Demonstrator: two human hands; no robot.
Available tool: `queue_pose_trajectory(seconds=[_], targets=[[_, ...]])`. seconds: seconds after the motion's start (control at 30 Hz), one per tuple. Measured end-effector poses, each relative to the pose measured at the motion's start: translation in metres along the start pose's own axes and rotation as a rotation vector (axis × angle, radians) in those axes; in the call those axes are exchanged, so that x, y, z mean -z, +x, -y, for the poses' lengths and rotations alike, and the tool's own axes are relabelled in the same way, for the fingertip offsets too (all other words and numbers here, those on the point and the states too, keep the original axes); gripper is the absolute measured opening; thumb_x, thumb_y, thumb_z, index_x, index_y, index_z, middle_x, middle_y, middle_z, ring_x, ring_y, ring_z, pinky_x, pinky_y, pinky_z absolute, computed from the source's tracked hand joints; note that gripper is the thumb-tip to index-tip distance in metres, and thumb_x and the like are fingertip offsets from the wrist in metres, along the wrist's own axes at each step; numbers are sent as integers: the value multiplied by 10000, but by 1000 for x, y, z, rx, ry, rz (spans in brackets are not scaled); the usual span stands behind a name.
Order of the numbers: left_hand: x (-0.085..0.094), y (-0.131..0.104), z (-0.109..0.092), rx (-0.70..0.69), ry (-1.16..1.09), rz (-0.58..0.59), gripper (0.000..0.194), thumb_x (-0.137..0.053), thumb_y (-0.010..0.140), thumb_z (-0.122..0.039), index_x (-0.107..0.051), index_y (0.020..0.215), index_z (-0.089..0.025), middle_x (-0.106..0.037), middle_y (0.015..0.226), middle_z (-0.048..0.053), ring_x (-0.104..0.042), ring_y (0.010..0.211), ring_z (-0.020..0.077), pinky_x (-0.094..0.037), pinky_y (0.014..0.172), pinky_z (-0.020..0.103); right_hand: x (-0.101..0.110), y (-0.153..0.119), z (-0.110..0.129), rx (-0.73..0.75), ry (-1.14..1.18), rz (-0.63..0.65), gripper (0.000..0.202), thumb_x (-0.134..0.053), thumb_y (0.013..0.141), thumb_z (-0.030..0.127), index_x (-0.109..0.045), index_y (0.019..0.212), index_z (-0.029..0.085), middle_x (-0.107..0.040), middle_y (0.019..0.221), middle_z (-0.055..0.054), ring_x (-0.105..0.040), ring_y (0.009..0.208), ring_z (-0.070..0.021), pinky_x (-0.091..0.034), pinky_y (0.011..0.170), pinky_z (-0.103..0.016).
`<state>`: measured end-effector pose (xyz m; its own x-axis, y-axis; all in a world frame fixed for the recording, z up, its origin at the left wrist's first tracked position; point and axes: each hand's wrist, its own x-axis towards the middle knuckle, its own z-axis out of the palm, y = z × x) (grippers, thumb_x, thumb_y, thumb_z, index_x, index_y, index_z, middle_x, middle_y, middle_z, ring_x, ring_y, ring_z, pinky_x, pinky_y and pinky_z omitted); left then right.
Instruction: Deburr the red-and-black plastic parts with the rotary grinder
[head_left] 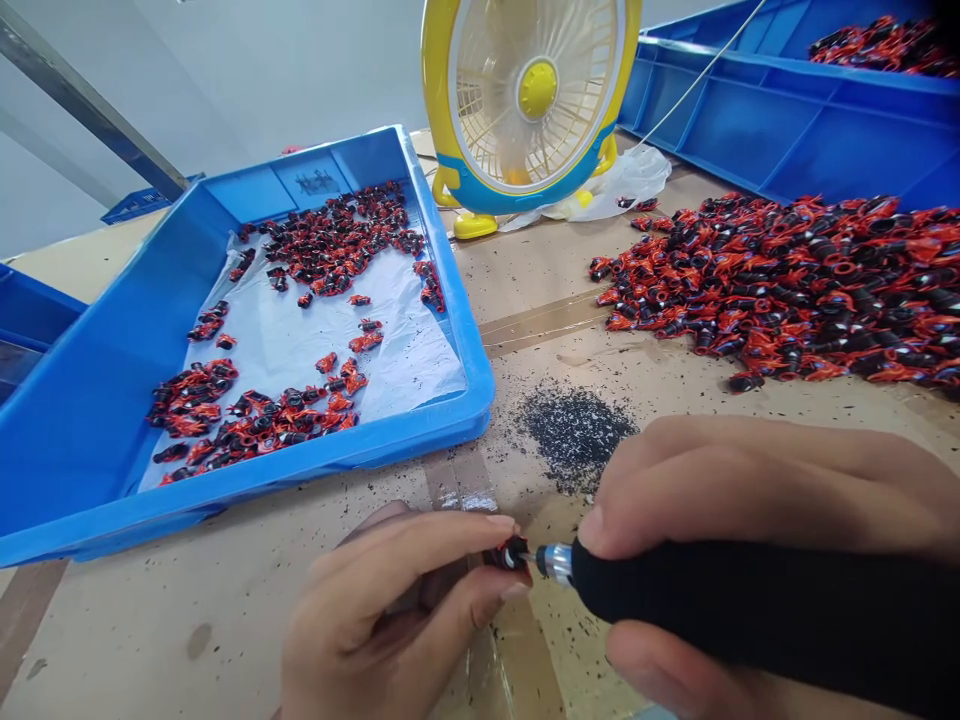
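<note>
Red-and-black part [510, 553] sits above the near side of the worktop [247, 610], pinched between the thumb and fingers of the left hand [390, 610], which are nearly closed on its sides. The right hand [735, 500] has its fingers wrapped around a thick black tool [720, 610], its thin tip meeting the part's open end. Just beyond lies a scatter of black shavings [577, 432]. Toward the worktop's left edge is a blue tray [442, 270] of similar pieces on white lining; toward its right edge is a loose heap [795, 285] of more. Farther back stands a yellow fan [538, 90].
</note>
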<state>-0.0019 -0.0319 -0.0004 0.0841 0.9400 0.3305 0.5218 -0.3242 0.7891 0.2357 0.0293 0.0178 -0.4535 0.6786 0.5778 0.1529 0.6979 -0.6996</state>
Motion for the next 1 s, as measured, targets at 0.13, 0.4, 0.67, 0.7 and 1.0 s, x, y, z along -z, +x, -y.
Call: queue_pose_trajectory(seconds=[0.13, 0.4, 0.67, 0.7, 1.0], targets=[[2, -1, 0, 10, -9, 19, 257, -885, 940, -229, -833, 1146, -375, -890, 934, -105, -803, 762, 105, -655, 721, 159, 1, 0, -1, -4, -5, 16, 229, -846, 929, 294, -659, 1041, 224, -742, 862, 28, -751, 678, -93, -609, 554, -163], [1, 2, 2, 27, -1, 2, 270, -900, 918, -208, -848, 1108, -392, -896, 936, -124, -818, 771, 97, -660, 750, 136, 7, 7, -2, -48, -37, 42, 296, -888, 879, 293, -663, 1065, 252, -760, 862, 61, -702, 611, -35, -581, 575, -91], [1, 2, 4, 68, 13, -16, 252, -915, 893, -221, -872, 1062, -404, -896, 903, -121, -810, 713, 92, -644, 676, 112, 11, 9, -2, -47, -63, 85, 304, -908, 862, 301, -665, 1037, 248, -742, 830, 97, -678, 600, 9, -543, 587, -44], [1, 2, 4, 79, 17, -25, 261, -915, 886, -209, -874, 1056, -404, -895, 899, -120, -808, 703, 93, -642, 661, 110, 10, 8, -2, -42, -56, 88, 303, -910, 861, 294, -670, 1039, 246, -752, 843, 93, -694, 619, 5, -556, 611, -46], [0, 3, 2, 58, -40, -4, 286, -935, 870, -187, -877, 1078, -374, -905, 915, -98, -838, 731, 111, -665, 693, 119, 11, 10, -2, -18, -26, 122, 285, -892, 865, 253, -667, 1040, 237, -755, 839, 64, -697, 594, -34, -577, 552, -92]])
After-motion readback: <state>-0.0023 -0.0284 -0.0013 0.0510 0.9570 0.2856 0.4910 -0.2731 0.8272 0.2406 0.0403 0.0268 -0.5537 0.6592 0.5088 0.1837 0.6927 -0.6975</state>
